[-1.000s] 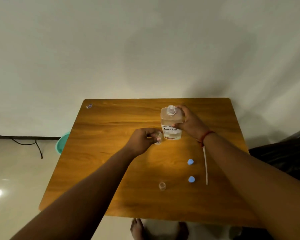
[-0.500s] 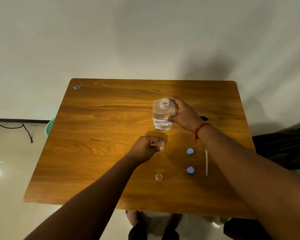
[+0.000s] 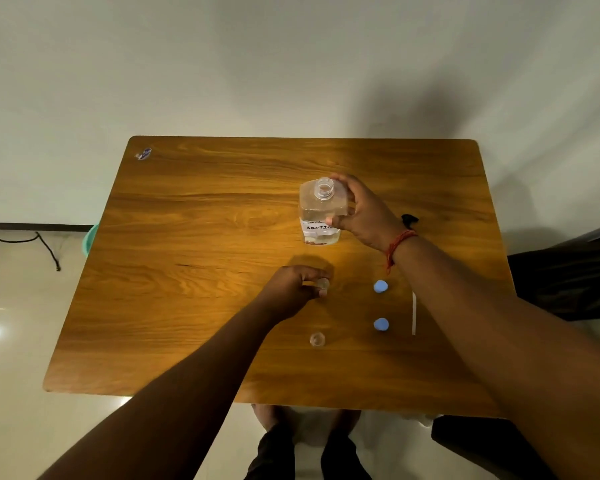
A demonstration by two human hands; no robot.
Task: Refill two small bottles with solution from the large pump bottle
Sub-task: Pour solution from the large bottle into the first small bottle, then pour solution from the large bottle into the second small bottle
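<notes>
The large clear bottle (image 3: 321, 213), its neck open and a white handwritten label on its front, stands upright mid-table with liquid inside. My right hand (image 3: 361, 211) grips its right side near the shoulder. My left hand (image 3: 293, 289) holds a small clear bottle (image 3: 323, 284) on the table in front of the large one. A second small clear bottle (image 3: 317, 339) stands alone, nearer to me. Two blue caps (image 3: 380, 286) (image 3: 381, 324) lie to the right of the small bottles.
A white tube (image 3: 414, 313) lies on the wooden table (image 3: 187, 271) beside my right forearm, and a black piece (image 3: 409, 219) shows behind my wrist. A small wrapper (image 3: 143, 154) sits at the far left corner. A teal tub (image 3: 92, 237) is on the floor, left.
My left hand has drawn the small bottle toward me, away from the large bottle. My right hand keeps its grip on the large bottle. The view has tilted down.
</notes>
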